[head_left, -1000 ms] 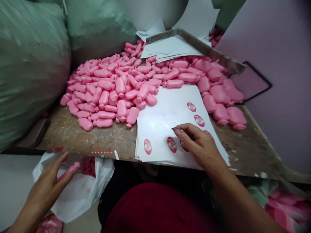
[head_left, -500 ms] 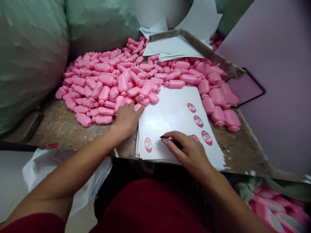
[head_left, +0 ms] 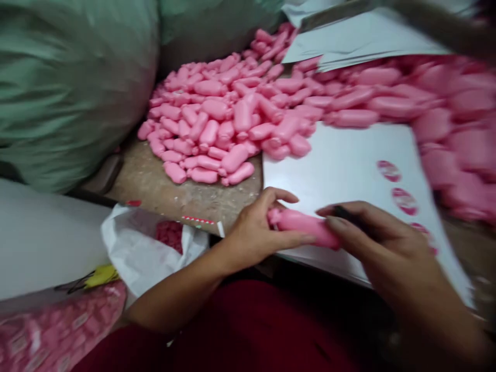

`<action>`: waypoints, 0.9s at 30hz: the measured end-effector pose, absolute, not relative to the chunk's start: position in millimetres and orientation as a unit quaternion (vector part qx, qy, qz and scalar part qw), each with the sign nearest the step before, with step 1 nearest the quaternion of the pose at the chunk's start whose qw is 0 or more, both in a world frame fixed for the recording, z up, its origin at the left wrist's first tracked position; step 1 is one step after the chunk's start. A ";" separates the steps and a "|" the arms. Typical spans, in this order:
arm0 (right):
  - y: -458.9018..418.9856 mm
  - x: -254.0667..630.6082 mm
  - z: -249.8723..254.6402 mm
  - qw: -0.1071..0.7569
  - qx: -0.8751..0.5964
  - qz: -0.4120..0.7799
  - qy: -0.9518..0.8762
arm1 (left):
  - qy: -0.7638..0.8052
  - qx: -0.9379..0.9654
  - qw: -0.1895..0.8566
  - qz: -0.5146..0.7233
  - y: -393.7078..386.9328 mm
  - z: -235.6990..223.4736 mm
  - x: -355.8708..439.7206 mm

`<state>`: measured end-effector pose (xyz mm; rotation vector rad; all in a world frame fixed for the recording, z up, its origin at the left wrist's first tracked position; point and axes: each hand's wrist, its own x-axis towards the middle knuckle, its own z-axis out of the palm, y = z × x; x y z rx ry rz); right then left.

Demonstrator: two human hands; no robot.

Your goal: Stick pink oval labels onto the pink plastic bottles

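Over the front of a white sticker sheet point(head_left: 329, 160), my left hand point(head_left: 251, 230) grips a small pink plastic bottle point(head_left: 298, 222) by its neck end, thumb along its side. My right hand point(head_left: 399, 253) is closed around a slim black tool point(head_left: 346, 214), whose kind I cannot make out. Its fingertips meet the bottle's far end; whether a sticker is between them is hidden by blur. Oval pink-and-white stickers point(head_left: 405, 200) remain on the sheet's right side, partly behind my right hand.
A heap of pink bottles point(head_left: 209, 108) covers the table's back, with more at the right. Large green sacks point(head_left: 77, 88) stand behind at left. White sheets point(head_left: 360, 41) lie on top at the back. A white plastic bag point(head_left: 127, 248) hangs at the front edge.
My left hand has come from the heap's front edge to above the sheet with a pink bottle. My right hand has moved off the sheet to that bottle. The view has swung left.
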<state>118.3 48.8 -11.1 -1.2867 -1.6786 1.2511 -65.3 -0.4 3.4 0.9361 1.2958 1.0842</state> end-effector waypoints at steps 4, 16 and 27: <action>47.3 115.3 -18.6 0.330 -0.484 0.469 -0.661 | 0.456 0.215 0.654 0.564 9.9 -10.9 -61.4; 39.6 106.8 -32.2 0.177 -0.495 0.228 -0.820 | 0.458 0.107 0.637 0.610 27.9 -19.5 -67.6; 39.4 96.5 -33.5 0.178 -0.479 0.152 -0.846 | 0.476 0.121 0.624 0.608 30.8 -19.6 -63.0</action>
